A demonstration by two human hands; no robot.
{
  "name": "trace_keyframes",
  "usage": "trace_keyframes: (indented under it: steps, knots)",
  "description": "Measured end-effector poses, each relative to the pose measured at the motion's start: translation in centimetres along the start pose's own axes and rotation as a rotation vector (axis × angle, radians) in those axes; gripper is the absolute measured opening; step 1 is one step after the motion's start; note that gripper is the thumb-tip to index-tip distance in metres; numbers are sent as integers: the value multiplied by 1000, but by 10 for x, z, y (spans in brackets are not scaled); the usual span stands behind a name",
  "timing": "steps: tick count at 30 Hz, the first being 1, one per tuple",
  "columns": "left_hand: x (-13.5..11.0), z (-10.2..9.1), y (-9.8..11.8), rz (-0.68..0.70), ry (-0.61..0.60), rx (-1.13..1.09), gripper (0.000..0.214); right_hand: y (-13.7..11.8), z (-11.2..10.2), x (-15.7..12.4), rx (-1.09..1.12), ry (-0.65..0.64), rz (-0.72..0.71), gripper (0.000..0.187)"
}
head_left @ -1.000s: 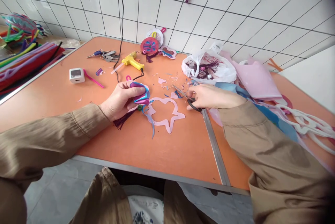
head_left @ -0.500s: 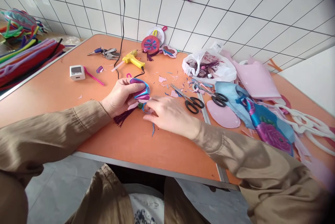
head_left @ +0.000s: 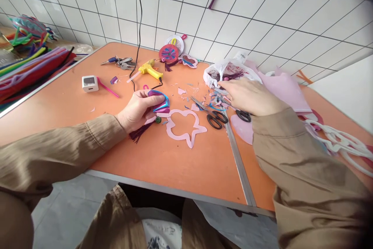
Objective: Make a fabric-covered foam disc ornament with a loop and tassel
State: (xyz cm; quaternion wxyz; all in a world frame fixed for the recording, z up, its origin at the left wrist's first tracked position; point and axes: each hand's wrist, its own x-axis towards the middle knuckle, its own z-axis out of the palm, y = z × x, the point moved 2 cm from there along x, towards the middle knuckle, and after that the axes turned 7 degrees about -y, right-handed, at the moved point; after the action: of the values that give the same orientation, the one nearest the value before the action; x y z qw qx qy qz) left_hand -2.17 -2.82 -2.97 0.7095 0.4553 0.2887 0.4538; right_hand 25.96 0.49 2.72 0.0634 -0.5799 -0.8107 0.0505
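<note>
My left hand (head_left: 138,111) is closed on a folded piece of shiny blue and purple fabric (head_left: 163,105), thumb on top. Below it lie a dark purple tassel (head_left: 139,133) and a green bead (head_left: 158,119). To the right is a pink star-like cutout outline (head_left: 189,142) with a hollow middle. My right hand (head_left: 247,94) reaches over the scraps beside the white plastic bag (head_left: 210,75), its fingers stretched out and apart. Thin blue scraps (head_left: 215,106) lie under its fingertips. One pair of scissors (head_left: 215,119) lies nearby; another pair (head_left: 243,115) is partly under the hand.
A yellow glue gun (head_left: 150,70) with a black cord, keys (head_left: 125,62) and a white adapter (head_left: 90,83) stand at the back left. Finished-looking round ornaments (head_left: 169,53) lean by the wall. Pink sheets (head_left: 287,91) and white cord (head_left: 340,138) lie at right.
My right hand has moved from beside the left hand to the scrap pile at the right. The blue strip near the left hand is gone from there, and the pink outline now shows.
</note>
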Motion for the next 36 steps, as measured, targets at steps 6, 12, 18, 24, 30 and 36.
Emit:
trace_keyframes:
  steps: [6, 12, 18, 24, 30, 36]
  knots:
    - [0, 1, -3, 19, -60, 13, 38, -75, 20, -16, 288, -7, -263, 34]
    - [1, 0, -8, 62, -116, 18, 44, -124, 43, -23, 539, 129, -366, 45]
    - [2, 0, -12, 16, -164, -32, 43, -130, 50, -15, 707, 196, -296, 25]
    - [5, -2, -11, -43, -153, -71, 45, -123, 52, -10, 1023, 118, -335, 22]
    - [4, 1, -9, -126, -231, -29, 63, -113, 50, -8, 998, 150, -290, 7]
    - [-4, 3, -6, 48, -190, 94, 50, -111, 39, -11, 926, 232, -229, 10]
